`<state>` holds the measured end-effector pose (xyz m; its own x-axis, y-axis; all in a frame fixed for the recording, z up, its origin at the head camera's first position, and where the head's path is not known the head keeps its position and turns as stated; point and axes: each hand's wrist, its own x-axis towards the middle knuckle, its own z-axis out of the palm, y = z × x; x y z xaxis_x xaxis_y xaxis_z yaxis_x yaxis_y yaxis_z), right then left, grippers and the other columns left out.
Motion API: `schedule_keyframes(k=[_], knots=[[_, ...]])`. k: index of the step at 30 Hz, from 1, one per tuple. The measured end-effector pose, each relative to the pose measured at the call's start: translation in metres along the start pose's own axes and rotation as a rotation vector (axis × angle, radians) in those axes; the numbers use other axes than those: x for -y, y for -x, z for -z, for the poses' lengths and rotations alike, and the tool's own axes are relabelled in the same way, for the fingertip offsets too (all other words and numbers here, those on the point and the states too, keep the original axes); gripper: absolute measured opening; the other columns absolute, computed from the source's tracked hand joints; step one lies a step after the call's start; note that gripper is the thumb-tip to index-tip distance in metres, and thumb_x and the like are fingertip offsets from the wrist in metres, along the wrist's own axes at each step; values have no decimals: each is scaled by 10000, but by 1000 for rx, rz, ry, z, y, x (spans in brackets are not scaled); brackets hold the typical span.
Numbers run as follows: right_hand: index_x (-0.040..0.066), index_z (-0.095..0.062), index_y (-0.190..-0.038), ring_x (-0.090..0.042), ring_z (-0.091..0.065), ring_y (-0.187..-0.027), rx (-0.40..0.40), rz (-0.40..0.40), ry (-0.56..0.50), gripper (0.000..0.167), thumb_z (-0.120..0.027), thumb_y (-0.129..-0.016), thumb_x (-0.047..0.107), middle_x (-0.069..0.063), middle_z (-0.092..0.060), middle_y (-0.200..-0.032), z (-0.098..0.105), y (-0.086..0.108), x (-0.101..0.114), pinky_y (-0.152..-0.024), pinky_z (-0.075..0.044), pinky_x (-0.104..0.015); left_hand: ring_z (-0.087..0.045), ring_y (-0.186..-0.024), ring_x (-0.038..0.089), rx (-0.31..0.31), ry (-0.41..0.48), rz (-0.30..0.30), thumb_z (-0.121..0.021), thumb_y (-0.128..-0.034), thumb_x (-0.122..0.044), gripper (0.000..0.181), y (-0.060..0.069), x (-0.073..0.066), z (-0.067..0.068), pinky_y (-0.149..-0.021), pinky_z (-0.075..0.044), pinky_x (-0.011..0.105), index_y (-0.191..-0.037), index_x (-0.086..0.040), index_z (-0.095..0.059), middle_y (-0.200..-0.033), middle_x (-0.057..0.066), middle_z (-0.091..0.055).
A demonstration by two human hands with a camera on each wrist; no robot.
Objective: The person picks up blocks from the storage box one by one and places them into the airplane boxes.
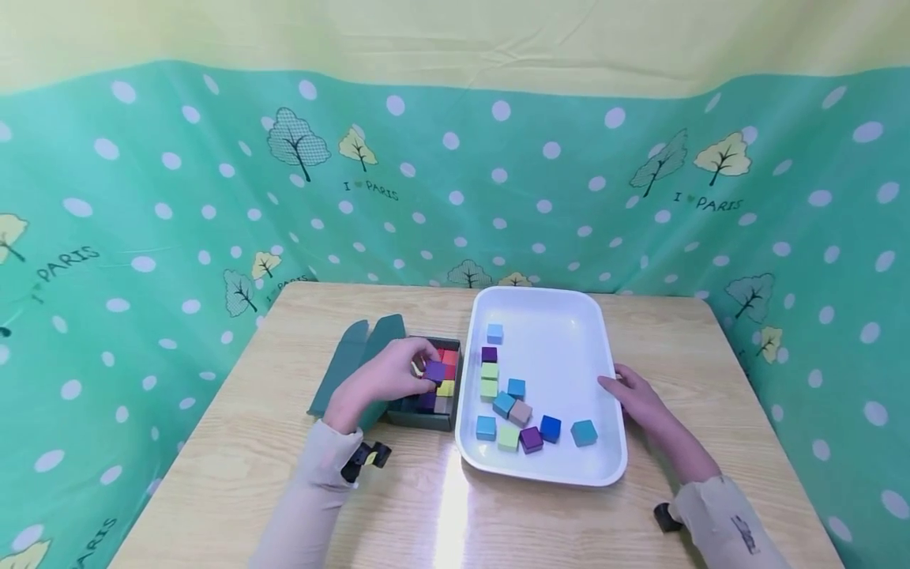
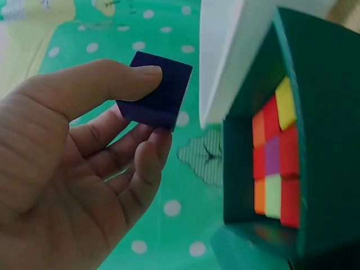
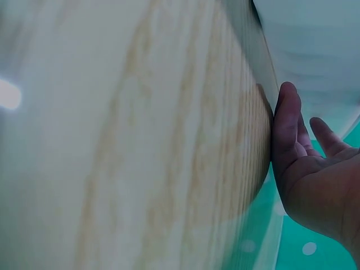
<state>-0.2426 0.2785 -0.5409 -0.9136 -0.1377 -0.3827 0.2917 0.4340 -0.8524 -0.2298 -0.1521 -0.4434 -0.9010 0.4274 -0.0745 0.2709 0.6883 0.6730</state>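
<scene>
Your left hand pinches a dark purple cube, the thumb flat across one face and the fingertips behind and along its edge, so the gap is only as wide as the cube itself. The cube is above the open dark green box, clear of the blocks inside, which show red, orange, yellow, purple and pale green. Two green flaps spread out to the left of that box, partly under your wrist.

Just to the box's right stands the white tray. Your right hand is at its right rim, one digit over the edge; its wrist view is poor, so you can't fairly tell whether it grips the rim or merely touches it. Loose cubes lie along the tray's left side and near end, in light and dark blue, teal, pale green, purple and pinkish brown. Everything rests on a wood-grain table, with a green dotted curtain printed with trees around it.
</scene>
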Motion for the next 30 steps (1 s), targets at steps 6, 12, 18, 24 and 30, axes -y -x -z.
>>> schedule_keyframes(k=[6,12,18,24,30], knots=[[77,-256,-1520,-370,-514,-1217,-5,-3,-6,811,-491,-943,595,-242,-478,-1373,0,2,-1,-1003,-398,-511,-574,-809,133,4,-49,36,-783,-807,-85,319,15,17,0,-703,-518,274,-1105,-98,-669,-953,-22,-621],[71,-247,-1525,-385,-489,-1240,-15,-6,0,826,-485,-941,604,-246,-473,-1378,1,1,-2,-1032,-355,-535,-563,-773,146,-17,-70,52,-779,-793,-41,271,21,26,-1,-682,-505,296,-1034,-92,-666,-910,-11,-614],[61,-239,-1526,-392,-474,-1257,-16,-11,-2,836,-476,-941,609,-247,-465,-1391,0,1,-3,-1026,-367,-527,-556,-756,158,-14,-163,135,-806,-772,-58,276,24,29,-3,-684,-506,316,-1007,-132,-680,-899,-15,-625],[62,-262,-1516,-354,-535,-1193,-26,-4,-9,823,-486,-940,605,-231,-510,-1343,-2,3,-1,-990,-415,-494,-575,-860,161,-19,-294,175,-826,-760,-114,296,22,33,-7,-797,-527,392,-1025,-161,-702,-985,-6,-647],[58,-264,-1514,-345,-547,-1178,-24,6,-16,799,-485,-952,581,-226,-522,-1329,-3,5,1,-985,-419,-494,-540,-892,177,-26,-423,157,-843,-725,-117,293,22,35,-10,-773,-517,375,-994,-158,-735,-944,-11,-642]])
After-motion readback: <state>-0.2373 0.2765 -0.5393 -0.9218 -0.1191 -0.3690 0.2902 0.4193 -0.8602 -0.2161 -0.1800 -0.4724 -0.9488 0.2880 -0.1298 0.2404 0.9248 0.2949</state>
